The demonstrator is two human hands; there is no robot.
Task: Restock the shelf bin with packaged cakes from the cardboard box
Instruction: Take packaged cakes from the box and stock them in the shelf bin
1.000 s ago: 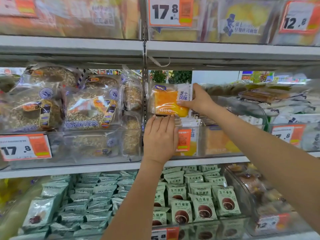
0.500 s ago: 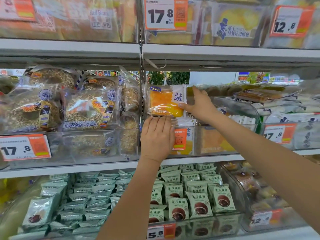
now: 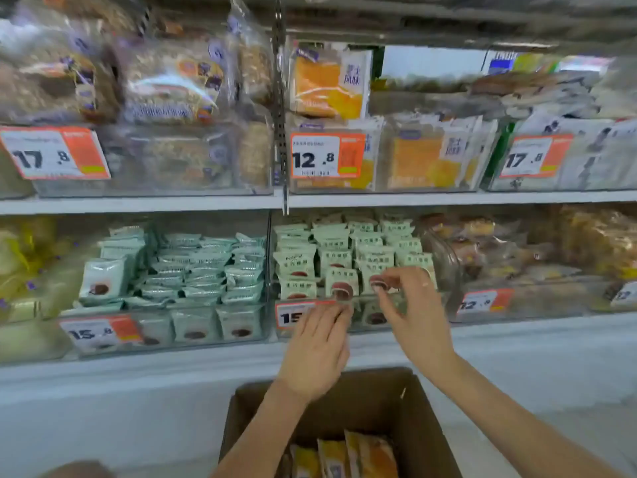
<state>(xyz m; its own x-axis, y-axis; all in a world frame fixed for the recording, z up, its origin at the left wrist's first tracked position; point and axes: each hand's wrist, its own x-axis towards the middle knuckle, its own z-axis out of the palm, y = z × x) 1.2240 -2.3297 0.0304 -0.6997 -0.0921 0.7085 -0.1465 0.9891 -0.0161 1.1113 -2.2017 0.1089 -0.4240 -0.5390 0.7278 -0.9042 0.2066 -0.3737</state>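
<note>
Shelves of wrapped bakery goods fill the wall, clear bins fronted by orange price tags. Left hand (image 3: 315, 353) hangs empty with fingers loosely together, just above the cardboard box (image 3: 427, 419); beside it the right hand (image 3: 412, 317) is empty too, thumb and fingers apart. Both seem between loads. Packaged cakes (image 3: 358, 458) stand upright in the box below the wrists; the next move calls for reaching down for one. High above the right hand, the shelf bin (image 3: 382, 157) looks nearly full, one cake (image 3: 327, 82) perched on top, little room under the upper shelf.
</note>
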